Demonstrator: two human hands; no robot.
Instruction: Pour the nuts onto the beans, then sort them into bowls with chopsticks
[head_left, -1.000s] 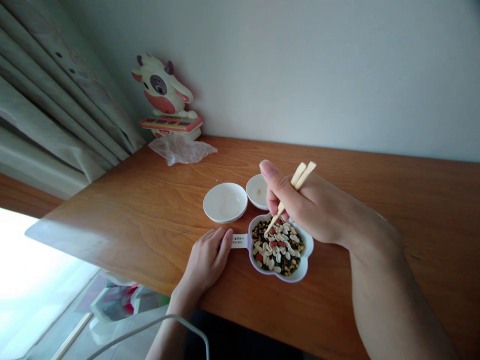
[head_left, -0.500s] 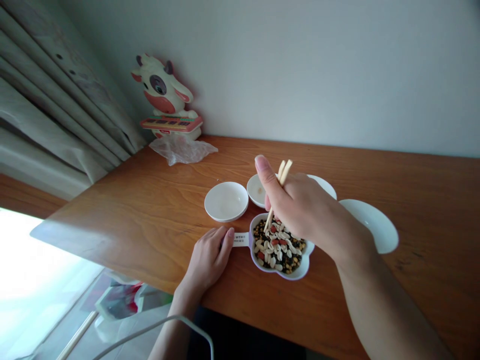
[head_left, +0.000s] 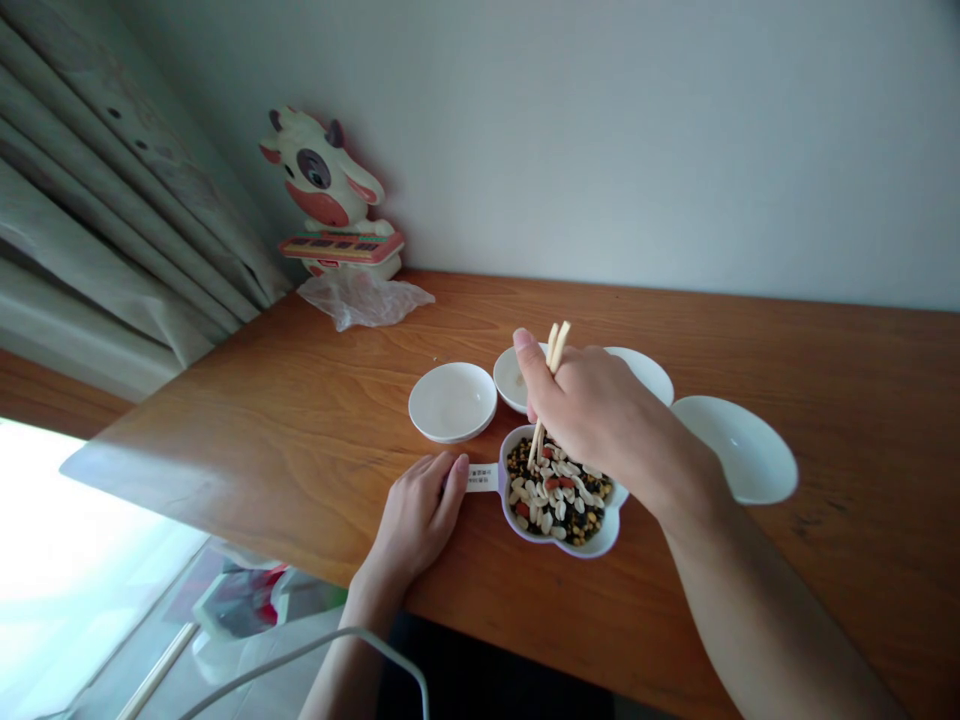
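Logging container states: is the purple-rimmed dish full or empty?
Partly full: in the purple-rimmed dish, peanuts lie over darker grains, while bare inner wall shows at its lower right.

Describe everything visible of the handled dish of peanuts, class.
The scalloped dish looks plastic: white inside, lilac rim. Its handle, pointing left, bears a white label with print too small to read. It sits upright on the wooden table, holding pale and reddish peanuts over dark and yellow grains. The left hand's grip covers the handle's end; chopsticks in the right hand's grip reach into the contents; that hand hides the dish's far right.
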